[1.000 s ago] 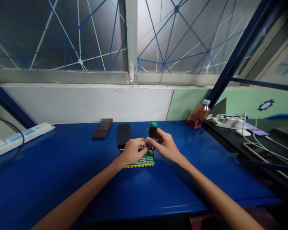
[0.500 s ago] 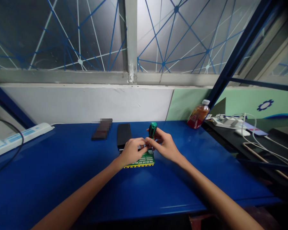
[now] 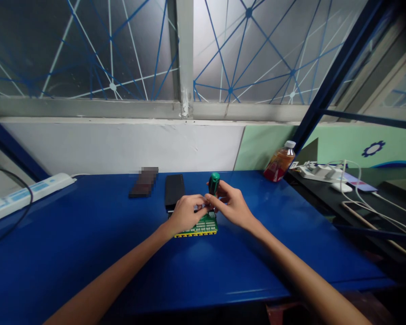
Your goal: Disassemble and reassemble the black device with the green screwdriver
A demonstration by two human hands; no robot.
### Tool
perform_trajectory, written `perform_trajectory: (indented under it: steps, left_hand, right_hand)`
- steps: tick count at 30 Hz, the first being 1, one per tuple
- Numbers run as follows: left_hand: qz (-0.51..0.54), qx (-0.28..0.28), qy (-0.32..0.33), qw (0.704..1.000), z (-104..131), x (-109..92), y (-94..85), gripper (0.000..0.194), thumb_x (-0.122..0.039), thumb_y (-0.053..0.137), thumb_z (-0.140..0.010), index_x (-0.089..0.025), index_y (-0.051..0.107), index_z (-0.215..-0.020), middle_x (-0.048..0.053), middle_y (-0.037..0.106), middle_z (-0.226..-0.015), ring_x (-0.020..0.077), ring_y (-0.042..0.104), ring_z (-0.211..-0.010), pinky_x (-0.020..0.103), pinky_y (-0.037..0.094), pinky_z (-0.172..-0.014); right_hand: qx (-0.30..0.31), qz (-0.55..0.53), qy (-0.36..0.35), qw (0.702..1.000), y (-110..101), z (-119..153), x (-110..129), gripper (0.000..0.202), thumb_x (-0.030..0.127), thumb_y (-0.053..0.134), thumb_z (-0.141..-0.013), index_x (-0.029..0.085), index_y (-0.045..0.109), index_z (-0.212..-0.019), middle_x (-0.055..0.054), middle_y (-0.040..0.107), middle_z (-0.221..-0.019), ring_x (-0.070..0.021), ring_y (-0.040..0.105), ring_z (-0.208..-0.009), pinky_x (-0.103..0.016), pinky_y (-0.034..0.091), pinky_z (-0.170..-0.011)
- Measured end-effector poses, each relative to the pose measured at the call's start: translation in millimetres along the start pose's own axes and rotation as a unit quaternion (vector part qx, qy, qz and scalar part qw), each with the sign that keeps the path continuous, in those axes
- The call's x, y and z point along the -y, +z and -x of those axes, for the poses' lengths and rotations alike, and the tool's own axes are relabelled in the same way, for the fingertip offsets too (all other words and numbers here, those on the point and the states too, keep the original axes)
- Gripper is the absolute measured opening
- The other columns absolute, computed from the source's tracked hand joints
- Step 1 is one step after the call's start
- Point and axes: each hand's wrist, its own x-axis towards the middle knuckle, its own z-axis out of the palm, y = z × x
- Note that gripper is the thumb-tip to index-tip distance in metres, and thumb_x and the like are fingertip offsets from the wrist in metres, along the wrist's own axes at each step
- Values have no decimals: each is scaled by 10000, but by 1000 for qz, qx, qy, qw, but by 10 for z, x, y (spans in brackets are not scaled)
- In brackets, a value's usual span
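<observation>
A green-handled screwdriver (image 3: 214,182) stands nearly upright, its handle held in the fingers of my right hand (image 3: 233,203). Close beside it, my left hand (image 3: 186,214) is closed, fingertips pinched together near the screwdriver's lower part and over the board; what they grip is too small to make out. Below both hands lies a green circuit board (image 3: 206,225) with pale components and a yellow toothed front edge. My left hand covers its left part, and the screwdriver's tip is hidden behind the fingers.
On the blue table (image 3: 203,275), a black case (image 3: 174,190) and a dark pixelated object (image 3: 144,182) lie behind the board. A power strip (image 3: 30,196) is at the left, a drink bottle (image 3: 280,162) at the back right. Cables and a phone (image 3: 361,181) lie on the black side table.
The screwdriver handle leans very slightly further left. Both hands keep the same place over the board.
</observation>
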Motion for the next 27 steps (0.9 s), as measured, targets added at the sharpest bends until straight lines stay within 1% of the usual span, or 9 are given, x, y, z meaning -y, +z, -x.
perform_trajectory:
  steps: [3,9,14,18,21,24,27]
  left_hand:
    - [-2,-7,-7,1000,3,9,5,202,-277,614,-887,-173,719,-749,4,651,-713,121,538,-621,234,340,-549]
    - [9,15,-4,1000,6,12,1,178,-238,579,-898,-184,738,-839,29,714,-866,147,607,-715,245,417,-630]
    - [1,5,-15,1000,8,-2,-4,177,-278,604,-891,-184,738,-823,19,702,-797,138,588,-670,237,379,-580]
    - [6,8,-3,1000,7,-14,-6,186,-249,595,-894,-175,727,-784,21,698,-802,136,587,-675,236,381,-594]
    - [9,8,-3,1000,3,-5,1,201,-256,598,-895,-170,726,-766,23,693,-778,136,580,-665,235,374,-589]
    - [8,1,-10,1000,2,17,15,188,-272,617,-888,-181,735,-773,4,669,-721,121,544,-616,233,347,-564]
    - [1,-9,-17,1000,6,30,25,213,-289,631,-878,-173,713,-720,-11,631,-672,107,497,-572,231,320,-536]
  right_hand:
    - [0,-4,1,1000,1,0,-5,334,395,608,-894,201,573,-1164,-7,628,-755,-133,589,-605,-280,503,-550]
    - [-7,-5,3,1000,-3,-4,-14,342,399,604,-895,203,571,-1173,-6,621,-739,-141,592,-613,-285,499,-555]
    - [-6,1,5,1000,-8,-2,-4,334,401,602,-899,207,571,-1169,0,611,-734,-135,582,-602,-285,497,-559]
    - [-5,2,4,1000,-8,-1,0,345,406,605,-894,207,569,-1174,-10,625,-755,-142,591,-615,-285,500,-557]
    - [-3,5,5,1000,-7,0,2,345,406,603,-894,207,571,-1174,-13,630,-761,-144,594,-625,-284,503,-560]
    - [0,5,4,1000,-5,1,0,347,406,605,-892,205,571,-1173,-14,633,-763,-145,594,-625,-285,505,-558]
    - [-3,5,3,1000,-1,2,-6,337,404,609,-889,207,575,-1161,-10,632,-761,-143,595,-620,-285,504,-554]
